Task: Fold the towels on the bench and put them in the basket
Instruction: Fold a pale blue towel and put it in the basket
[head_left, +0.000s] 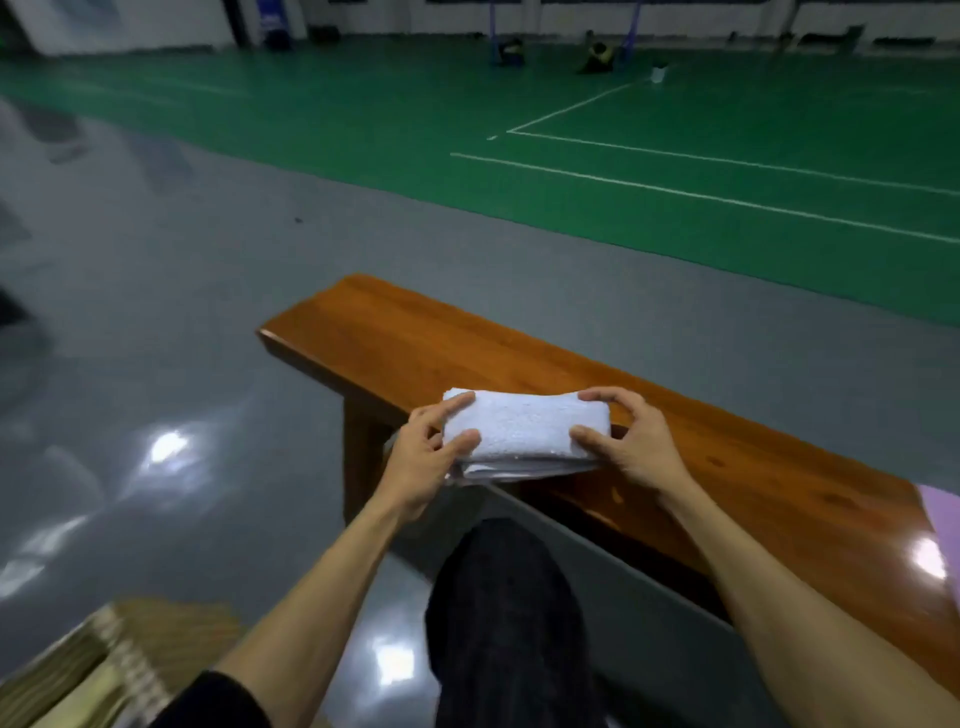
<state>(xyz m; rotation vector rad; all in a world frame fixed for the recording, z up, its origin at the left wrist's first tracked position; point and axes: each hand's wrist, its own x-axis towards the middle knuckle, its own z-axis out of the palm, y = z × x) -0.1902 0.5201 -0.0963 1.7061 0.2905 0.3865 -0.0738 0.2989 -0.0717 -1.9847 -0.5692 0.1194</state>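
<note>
My left hand and right hand each have a pinching grip on one end of the folded white terry towel, at the near edge of the glossy brown wooden tabletop. If I lift unevenly, the layers could sag open before they reach the woven straw basket.

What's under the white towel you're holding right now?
The folded white towel lies on the wooden bench near its front edge, with the left hand and right hand holding its ends. Layers show along its near side; whether anything else lies beneath is covered.
</note>
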